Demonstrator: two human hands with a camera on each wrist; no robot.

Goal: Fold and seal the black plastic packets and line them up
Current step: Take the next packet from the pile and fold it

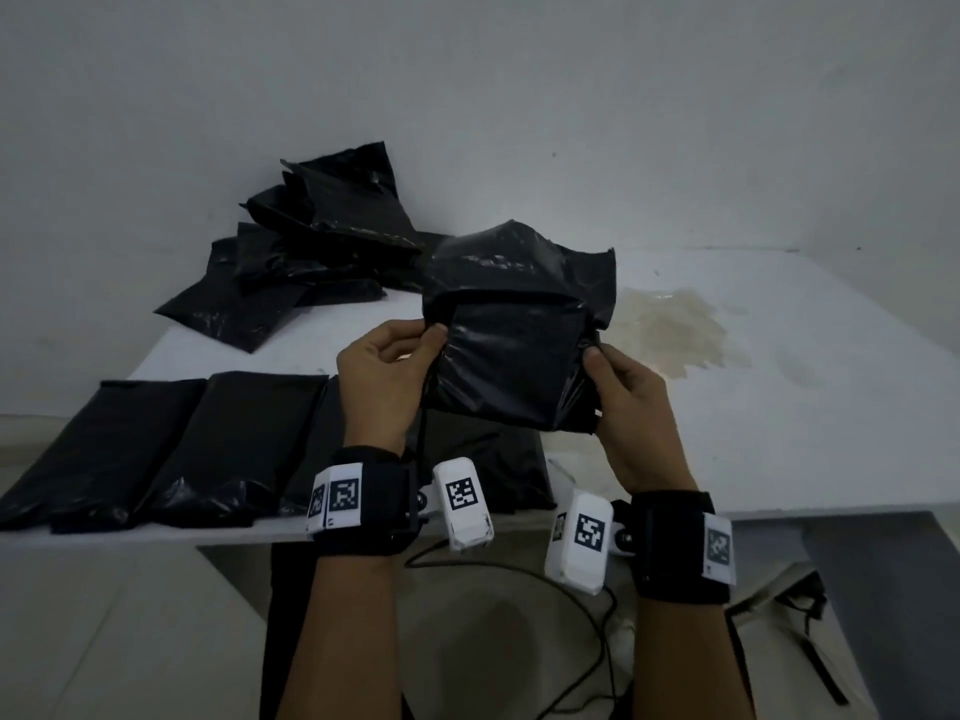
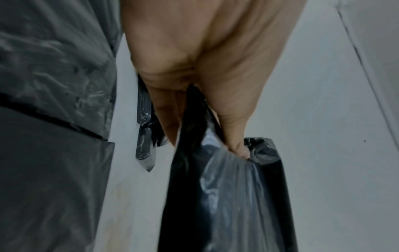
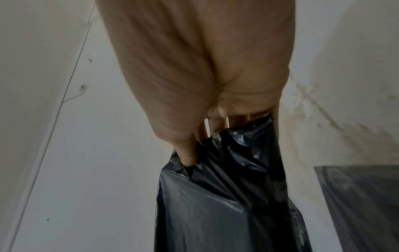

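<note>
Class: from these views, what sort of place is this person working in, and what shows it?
Probably a plain makeshift packing station: a bare white table against a blank wall, a pile of black packets and a finished row.

Both forearms extended forward, raised off the counter, wrists level with each other and a black strap on each. Left hand (image 1: 382,374) back-of-hand toward the head camera, thumb tip (image 1: 435,332) pinching the left edge of the black packet (image 1: 511,366), fingers curled behind it. Right hand (image 1: 631,407) mirrored on the packet's right edge, thumb (image 1: 597,356) on the front face (fingers hidden behind plastic in the head view). Wrist views confirm: left thumb (image 2: 236,136) and right thumb (image 3: 187,153) each pressed into crumpled film.
</note>
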